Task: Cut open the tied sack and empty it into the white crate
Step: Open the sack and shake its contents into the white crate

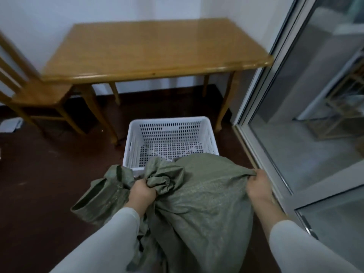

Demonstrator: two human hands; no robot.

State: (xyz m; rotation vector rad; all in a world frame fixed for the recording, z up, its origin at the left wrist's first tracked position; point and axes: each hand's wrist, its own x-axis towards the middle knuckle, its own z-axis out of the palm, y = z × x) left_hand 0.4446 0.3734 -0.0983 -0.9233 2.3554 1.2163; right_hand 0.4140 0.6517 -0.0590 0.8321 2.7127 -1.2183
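A bulky green woven sack stands on the dark floor right in front of me, its top leaning against the near rim of the white crate. The crate is perforated plastic and I see only its bare holed bottom inside. My left hand clutches a bunched fold of the sack on its left side. My right hand pinches the sack's fabric at its upper right edge. A loose flap of the same green material hangs out to the left. What is in the sack is hidden.
A wooden table stands against the white wall just behind the crate, its legs close to the crate's far corners. A wooden chair is at the left. A sliding glass door and its floor track run along the right.
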